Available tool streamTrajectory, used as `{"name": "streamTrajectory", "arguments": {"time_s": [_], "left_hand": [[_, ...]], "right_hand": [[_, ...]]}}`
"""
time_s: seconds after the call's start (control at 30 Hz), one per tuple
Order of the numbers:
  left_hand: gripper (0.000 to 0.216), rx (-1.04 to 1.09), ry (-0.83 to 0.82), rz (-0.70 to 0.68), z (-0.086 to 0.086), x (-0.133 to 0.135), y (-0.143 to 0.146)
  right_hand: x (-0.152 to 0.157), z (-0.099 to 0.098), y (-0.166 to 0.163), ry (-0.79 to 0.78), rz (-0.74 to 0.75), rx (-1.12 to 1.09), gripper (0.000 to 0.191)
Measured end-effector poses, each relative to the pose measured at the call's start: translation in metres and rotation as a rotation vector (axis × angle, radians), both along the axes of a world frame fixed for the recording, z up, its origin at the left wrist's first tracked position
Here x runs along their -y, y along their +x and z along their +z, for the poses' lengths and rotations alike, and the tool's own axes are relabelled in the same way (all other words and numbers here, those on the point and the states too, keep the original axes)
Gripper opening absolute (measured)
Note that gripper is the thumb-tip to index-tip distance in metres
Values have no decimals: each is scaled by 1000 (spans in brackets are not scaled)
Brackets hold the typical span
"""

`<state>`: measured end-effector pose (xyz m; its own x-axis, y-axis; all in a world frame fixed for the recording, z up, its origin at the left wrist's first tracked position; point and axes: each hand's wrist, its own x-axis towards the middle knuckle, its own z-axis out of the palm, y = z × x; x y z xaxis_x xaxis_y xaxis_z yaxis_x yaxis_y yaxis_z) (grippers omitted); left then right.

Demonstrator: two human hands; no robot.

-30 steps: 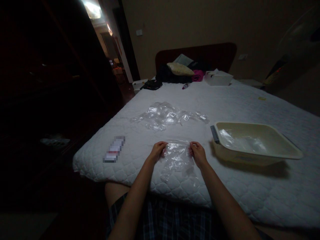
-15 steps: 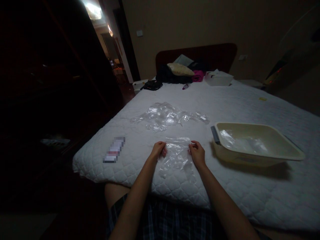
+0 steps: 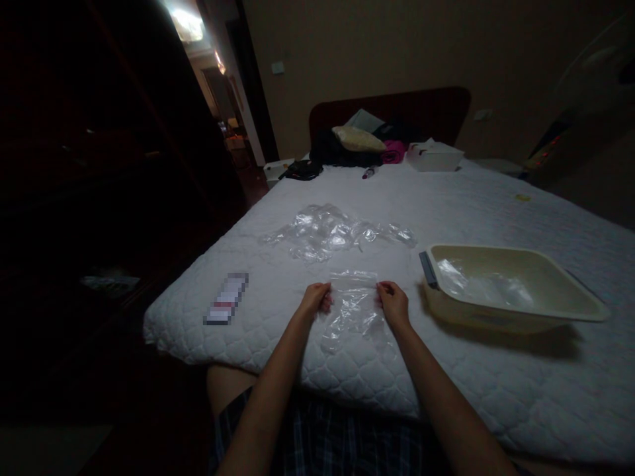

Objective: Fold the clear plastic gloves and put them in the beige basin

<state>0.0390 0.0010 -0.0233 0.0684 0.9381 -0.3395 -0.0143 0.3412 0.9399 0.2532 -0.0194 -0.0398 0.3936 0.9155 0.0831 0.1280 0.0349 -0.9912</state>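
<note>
A clear plastic bag (image 3: 354,305) lies flat on the white quilted mattress (image 3: 297,370) in front of me. My left hand (image 3: 314,300) pinches its left edge with closed fingers. My right hand (image 3: 393,303) grips its right edge the same way. Farther up the bed lies a loose heap of clear plastic bags (image 3: 333,230). To the right stands a beige plastic basin (image 3: 575,311) with clear plastic inside it.
A small flat packet (image 3: 227,298) lies on the mattress at the left. Dark clothes, a pillow, a pink item and a white box (image 3: 434,156) sit at the headboard end. The bed's left edge drops to a dark floor.
Both hands stay on the bag's sides. The bag's upper edge has been laid a little farther up the mattress and the sheet looks flatter.
</note>
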Motion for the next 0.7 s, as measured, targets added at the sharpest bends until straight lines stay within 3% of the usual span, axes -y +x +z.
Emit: {"name": "streamTrajectory", "arguments": {"time_s": [0.13,0.27,0.33,0.47,0.53,0.6,0.7], "left_hand": [[33,-40,-15,38,0,-2,6],[31,-52,-13,50,1,-2,6],[31,-58,-12,55,1,-2,6],[29,-65,-19,63,2,-1,7],[27,-67,-27,66,2,-1,8],[24,-69,-34,65,3,-1,8],[22,-69,-43,63,4,0,8]], "right_hand": [[6,6,-2,54,-96,-39,42],[25,24,-4,181,-203,289,34],[43,32,-7,295,-116,505,29],[83,33,-19,538,307,878,18],[96,27,-25,623,450,1035,18],[101,21,-30,670,491,1165,19],[100,17,-33,681,434,1323,23]]}}
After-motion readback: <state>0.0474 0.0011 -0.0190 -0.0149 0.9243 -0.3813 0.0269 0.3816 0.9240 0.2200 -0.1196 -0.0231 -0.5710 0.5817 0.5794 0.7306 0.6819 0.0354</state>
